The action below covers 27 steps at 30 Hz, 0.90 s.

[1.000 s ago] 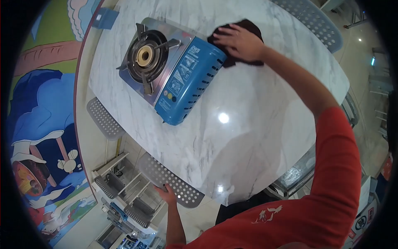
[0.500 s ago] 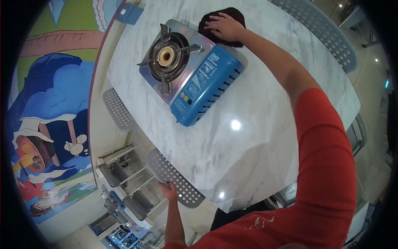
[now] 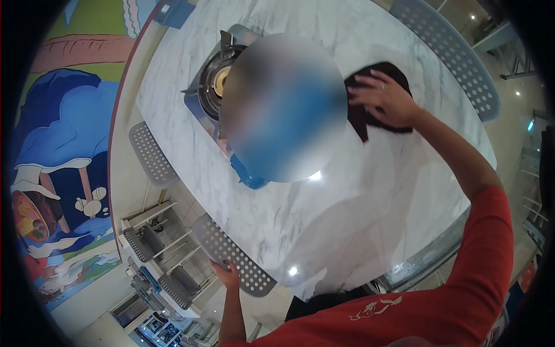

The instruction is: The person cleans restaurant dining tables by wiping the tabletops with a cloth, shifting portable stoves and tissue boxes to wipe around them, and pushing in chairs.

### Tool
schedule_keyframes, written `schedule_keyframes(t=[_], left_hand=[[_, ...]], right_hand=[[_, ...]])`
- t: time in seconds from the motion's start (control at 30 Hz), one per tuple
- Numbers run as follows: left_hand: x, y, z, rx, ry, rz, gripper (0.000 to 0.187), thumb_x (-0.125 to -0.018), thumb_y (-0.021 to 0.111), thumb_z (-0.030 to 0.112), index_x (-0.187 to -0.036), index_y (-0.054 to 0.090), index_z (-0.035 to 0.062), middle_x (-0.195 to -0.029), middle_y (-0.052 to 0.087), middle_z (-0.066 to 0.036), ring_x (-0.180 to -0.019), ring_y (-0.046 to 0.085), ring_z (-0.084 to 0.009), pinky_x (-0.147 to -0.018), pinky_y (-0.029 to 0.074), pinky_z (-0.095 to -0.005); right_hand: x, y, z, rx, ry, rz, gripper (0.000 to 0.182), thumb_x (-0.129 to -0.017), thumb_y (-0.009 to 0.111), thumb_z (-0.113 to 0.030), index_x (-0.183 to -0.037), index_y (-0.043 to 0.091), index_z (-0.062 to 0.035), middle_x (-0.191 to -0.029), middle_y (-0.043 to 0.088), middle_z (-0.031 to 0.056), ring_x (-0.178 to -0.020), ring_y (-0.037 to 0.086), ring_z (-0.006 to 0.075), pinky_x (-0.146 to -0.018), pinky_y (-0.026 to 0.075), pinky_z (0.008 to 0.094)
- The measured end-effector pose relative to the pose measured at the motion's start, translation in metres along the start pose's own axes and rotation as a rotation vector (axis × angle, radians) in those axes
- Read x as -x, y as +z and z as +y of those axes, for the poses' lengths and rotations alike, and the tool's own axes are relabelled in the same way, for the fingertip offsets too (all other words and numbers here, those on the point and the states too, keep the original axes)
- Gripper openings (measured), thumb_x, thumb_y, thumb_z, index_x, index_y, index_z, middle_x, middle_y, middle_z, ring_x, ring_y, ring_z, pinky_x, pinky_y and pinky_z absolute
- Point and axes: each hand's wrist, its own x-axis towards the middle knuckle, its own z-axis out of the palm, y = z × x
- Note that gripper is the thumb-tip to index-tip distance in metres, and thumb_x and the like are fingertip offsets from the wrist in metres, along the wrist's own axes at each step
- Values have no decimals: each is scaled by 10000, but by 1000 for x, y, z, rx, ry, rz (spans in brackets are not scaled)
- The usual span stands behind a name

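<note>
A dark cloth (image 3: 399, 78) lies on the marble-look table (image 3: 370, 185), to the right of a portable gas stove (image 3: 248, 176). My right hand (image 3: 388, 99) rests on the cloth from above, its fingers spread and stretched out. A round blur hides much of the stove; part of its burner and a blue corner still show. Low on the left, my left hand (image 3: 226, 276) is at the edge of a grey perforated chair back (image 3: 251, 272), with its fingers around that edge. Some of those fingers are hidden.
Another grey chair (image 3: 151, 153) stands along the table's left side, and a third (image 3: 448, 55) at the upper right. A blue-grey box (image 3: 174, 14) sits at the table's far left corner. A painted mural (image 3: 69, 144) covers the left wall.
My right hand and the dark cloth have moved right and nearer to me, away from the stove's far side. My left hand stays at the chair back. The view has shifted slightly.
</note>
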Motion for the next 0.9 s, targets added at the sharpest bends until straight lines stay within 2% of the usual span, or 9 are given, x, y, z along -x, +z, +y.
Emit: schedule_keyframes(t=[0.2, 0.27, 0.37, 0.47, 0.6, 0.67, 0.77, 0.87, 0.9], left_hand=[[-9, 1, 1, -86, 40, 8, 770, -802, 596, 194, -1353, 157, -117, -1274, 384, -334, -1188, 411, -418, -998, 320, -421], [-10, -1, 0, -112, 42, 16, 777, -801, 598, 205, -1353, 155, -115, -1263, 391, -338, -1177, 417, -427, -989, 330, -427], [-9, -4, 14, -33, -150, -67, 780, -794, 616, 226, -1347, 169, -93, -1252, 406, -335, -1157, 447, -419, -963, 365, -436], [-7, -8, 33, -109, -99, -47, 767, -801, 611, 228, -1339, 175, -103, -1250, 406, -327, -1164, 437, -413, -975, 354, -426], [-7, -2, 18, -119, -30, -23, 750, -810, 602, 216, -1337, 178, -108, -1246, 407, -316, -1166, 432, -406, -978, 348, -416], [-6, -2, 12, -14, 20, -6, 786, -808, 615, 236, -1355, 157, -95, -1207, 455, -301, -1095, 503, -386, -822, 483, -400], [-5, -1, 8, 33, 24, -10, 764, -811, 615, 195, -1354, 160, -90, -1217, 450, -283, -1087, 514, -348, -752, 510, -353], [-4, -14, 37, 167, -67, -48, 730, -813, 609, 157, -1351, 175, -77, -1213, 451, -269, -1098, 502, -337, -834, 473, -367], [-5, -11, 26, 182, -72, -53, 730, -813, 609, 157, -1351, 175, -77, -1213, 451, -269, -1098, 502, -337, -834, 473, -367]], right_hand=[[-159, 31, 77, 169, 31, 251, 321, -910, 449, -232, -1209, 541, -158, -1348, 459, 12, -1303, 341, 225, -1097, 212, 409], [-200, 37, 83, 189, 166, 280, 342, -926, 410, -269, -1234, 522, -170, -1353, 454, 2, -1302, 340, 217, -1098, 212, 404], [-219, 37, 85, 211, 298, 313, 347, -926, 398, -279, -1240, 520, -195, -1360, 445, -10, -1304, 335, 205, -1097, 213, 404], [-198, 33, 98, 239, 374, 343, 357, -920, 397, -288, -1246, 519, -209, -1366, 440, -7, -1309, 326, 208, -1093, 220, 411], [-129, 6, 127, 290, 570, 361, 385, -906, 389, -297, -1260, 506, -203, -1371, 436, 26, -1321, 316, 219, -1090, 220, 421], [-88, -4, 133, 317, 627, 358, 383, -908, 388, -291, -1262, 503, -199, -1374, 431, 38, -1324, 309, 229, -1086, 227, 423], [-35, -12, 130, 344, 649, 390, 380, -914, 389, -281, -1265, 498, -182, -1373, 430, 51, -1316, 320, 244, -1071, 251, 419], [17, -14, 112, 406, 711, 417, 384, -914, 409, -286, -1277, 485, -188, -1373, 430, 23, -1298, 349, 251, -1061, 268, 405], [37, -13, 105, 423, 757, 418, 390, -915, 411, -292, -1285, 477, -191, -1379, 423, 21, -1301, 342, 247, -1063, 266, 406]])
